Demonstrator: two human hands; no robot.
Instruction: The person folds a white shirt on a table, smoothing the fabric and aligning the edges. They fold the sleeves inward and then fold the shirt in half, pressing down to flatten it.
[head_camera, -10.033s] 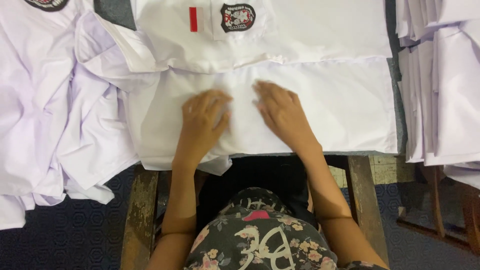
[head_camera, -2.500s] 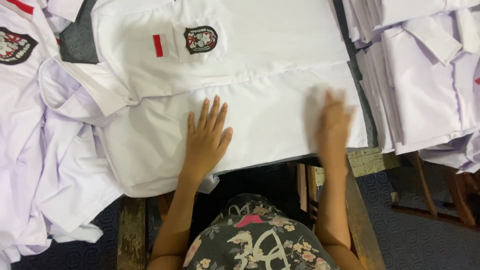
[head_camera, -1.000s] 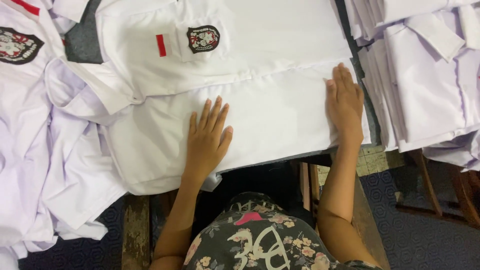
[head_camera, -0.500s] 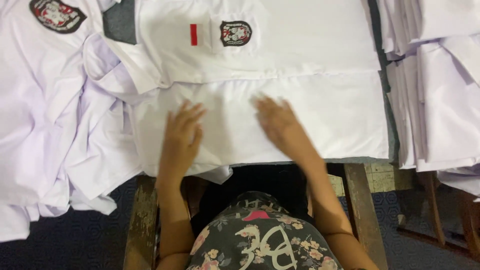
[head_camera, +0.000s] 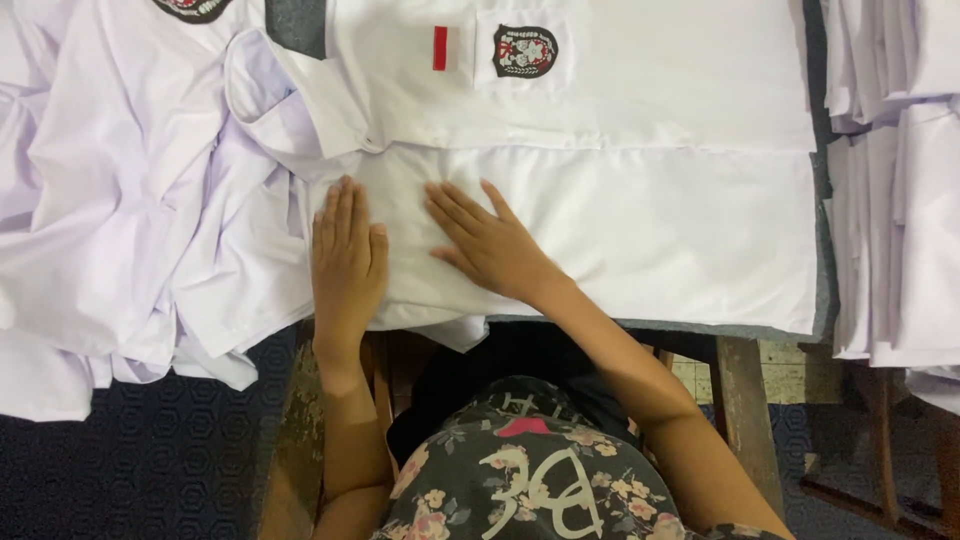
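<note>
A folded white shirt (head_camera: 640, 230) lies flat on the table in front of me, its lower half turned up toward me. My left hand (head_camera: 347, 255) presses flat on the shirt's left end, fingers together. My right hand (head_camera: 485, 243) lies flat just beside it, fingers spread, also on the left part of the cloth. Higher up, the same shirt shows a chest pocket with a dark crest patch (head_camera: 525, 50) and a small red strip (head_camera: 440, 48). Neither hand grips anything.
A loose heap of white shirts (head_camera: 130, 220) hangs off the table at the left. A stack of folded white shirts (head_camera: 895, 200) stands at the right. The wooden table frame (head_camera: 745, 410) and dark patterned floor (head_camera: 150, 470) show below.
My right hand has slid from the shirt's right end leftward across the cloth to sit beside my left hand. The left hand has shifted left to the shirt's edge.
</note>
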